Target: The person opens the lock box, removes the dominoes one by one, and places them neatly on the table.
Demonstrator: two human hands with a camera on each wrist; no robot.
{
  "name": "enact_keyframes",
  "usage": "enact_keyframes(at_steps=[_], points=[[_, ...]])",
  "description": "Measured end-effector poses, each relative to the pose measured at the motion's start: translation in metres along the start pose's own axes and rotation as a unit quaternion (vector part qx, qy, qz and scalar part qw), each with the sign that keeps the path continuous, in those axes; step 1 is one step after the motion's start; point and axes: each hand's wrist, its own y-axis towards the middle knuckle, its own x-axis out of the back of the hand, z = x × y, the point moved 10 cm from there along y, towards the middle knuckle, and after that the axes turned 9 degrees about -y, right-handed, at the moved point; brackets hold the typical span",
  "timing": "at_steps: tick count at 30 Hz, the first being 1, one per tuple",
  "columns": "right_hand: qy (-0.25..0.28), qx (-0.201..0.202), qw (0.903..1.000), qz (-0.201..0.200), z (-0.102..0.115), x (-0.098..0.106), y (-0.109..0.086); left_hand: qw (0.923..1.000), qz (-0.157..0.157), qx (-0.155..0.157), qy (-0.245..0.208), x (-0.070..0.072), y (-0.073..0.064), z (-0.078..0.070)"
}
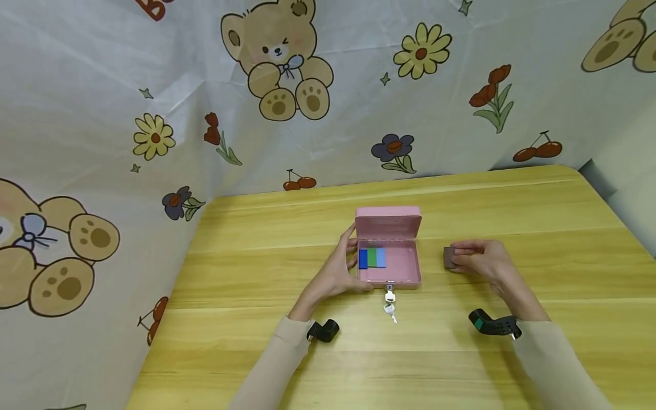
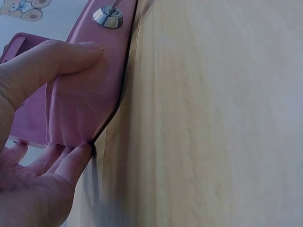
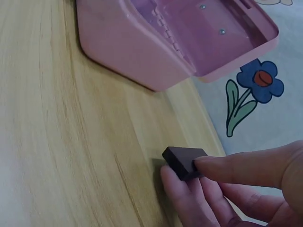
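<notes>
Right fingers: the right hand (image 1: 484,262) pinches a small brown block (image 1: 448,258) between thumb and fingertips; from where I stand I can't tell whether the block touches the table.
Left fingers: the left hand (image 1: 335,267) grips the pink box (image 1: 402,265), thumb laid against its front face, fingers along its left side.
Brown block's place: to the right of the box, apart from it, closer to it than to the table's right edge.
Box's place: about midway between the table's left and right edges, standing flat, its lid (image 1: 388,225) raised on the hinge at the side facing the table's far edge.
Inside the box: a dark blue block (image 1: 363,259), a green block (image 1: 372,257) and a light blue block (image 1: 381,258), side by side in that order from the left wall.
Lock and keys: a silvery lock (image 2: 108,17) in the front face, metal keys (image 1: 390,302) hanging at it.
Wrists: pale sleeves (image 1: 282,356), each arm with a small black camera (image 1: 324,331).
Table: yellowish wood grain (image 1: 256,256), rounded at the far right corner.
Beyond the edges: white cloth (image 1: 359,74) printed with bears, flowers and cherries, past the far and left edges.
</notes>
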Motion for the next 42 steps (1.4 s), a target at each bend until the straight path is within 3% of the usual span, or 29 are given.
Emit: enact_keyframes(at_steps=[13, 23, 27, 33, 37, 42], points=[[-0.032, 0.001, 0.9995, -0.005, 0.000, 0.004, 0.008, 0.9999, 0.002, -0.008, 0.008, 0.001, 0.001, 0.001], [-0.017, 0.070, 0.9970, -0.028, 0.022, 0.018, -0.008, 1.0000, -0.003, -0.001, 0.008, 0.000, 0.002, 0.002], [0.014, 0.088, 0.9960, 0.004, 0.047, -0.005, -0.018, 1.0000, -0.006, 0.003, 0.005, 0.002, 0.002, 0.005], [0.046, 0.114, 0.9890, 0.082, 0.076, -0.077, -0.025, 0.9999, -0.008, -0.001, -0.015, 0.001, -0.002, 0.008], [0.006, 0.088, 0.9927, 0.082, 0.075, -0.107, -0.020, 0.9998, -0.004, 0.003, -0.021, -0.002, -0.006, 0.013], [-0.053, 0.091, 0.9929, 0.055, 0.087, -0.110, -0.007, 0.9998, -0.003, -0.009, -0.015, 0.002, -0.002, 0.004]])
